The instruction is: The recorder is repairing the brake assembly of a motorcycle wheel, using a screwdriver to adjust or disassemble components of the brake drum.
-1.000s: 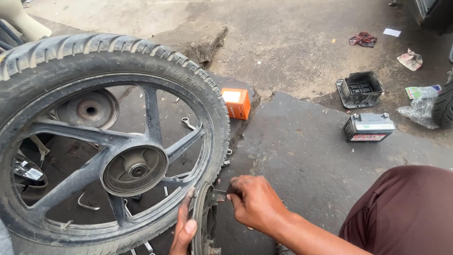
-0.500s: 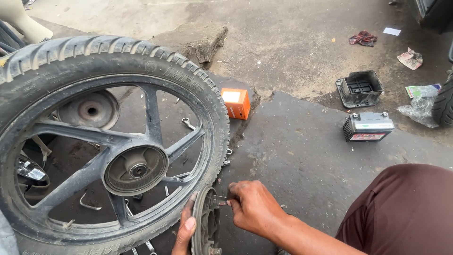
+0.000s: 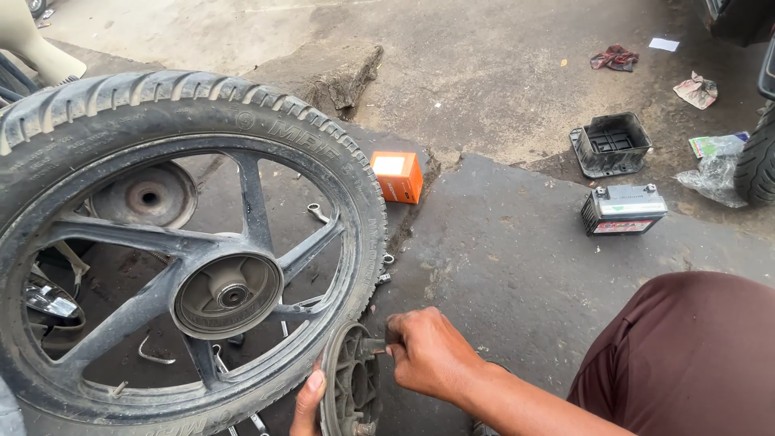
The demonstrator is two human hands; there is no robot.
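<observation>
Right hand (image 3: 432, 355) barely shifted since earlier frame, fist closed on short tool at drum plate (image 3: 351, 391); left hand (image 3: 307, 404) steadies plate edge beside wheel (image 3: 186, 242). Step: working plate fitting; next needs firm turning.

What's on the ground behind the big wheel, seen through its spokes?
Through the wheel spokes: a round metal drum, a wrench and small loose metal pieces on the ground. Tyre and hub hide the rest.

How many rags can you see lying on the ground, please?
2: a red rag at the top, and a pale rag right of it, near the dark tyre. More may lie out of view.
</observation>
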